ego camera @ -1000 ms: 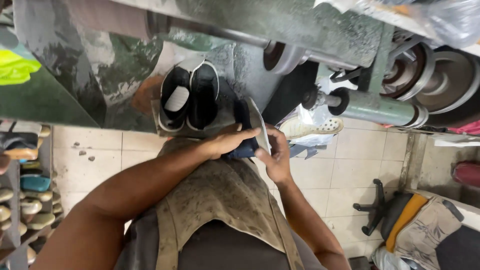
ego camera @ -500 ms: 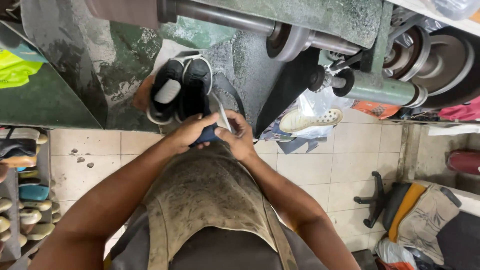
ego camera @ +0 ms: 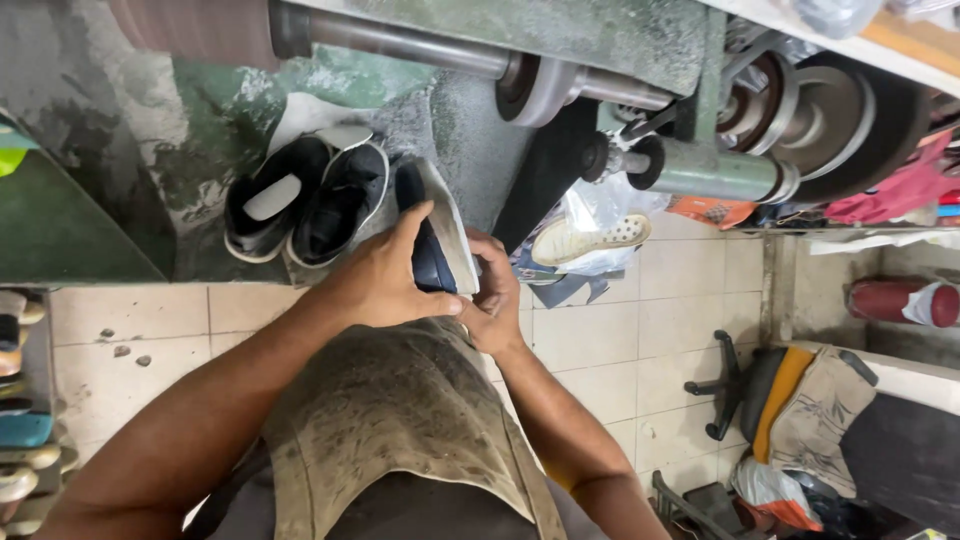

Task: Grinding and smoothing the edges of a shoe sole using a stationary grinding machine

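Over tiled floor (ego camera: 620,330), both hands (left (ego camera: 385,275), right (ego camera: 497,305)) grip a dark shoe (ego camera: 432,235) between them.

Held shoe (ego camera: 432,235): navy upper, pale grey-white sole. Pair of shoes (ego camera: 305,200) on bench (ego camera: 60,225): black, white rims, one with white insole. Bench: green, dust-grey patches. Apron (ego camera: 400,420): dirty khaki, dark smudges. Floor tiles (ego camera: 620,330): cream. Cylinder (ego camera: 890,300) at right: dark red, white end. Sole in clear bag (ego camera: 590,238): cream-white.
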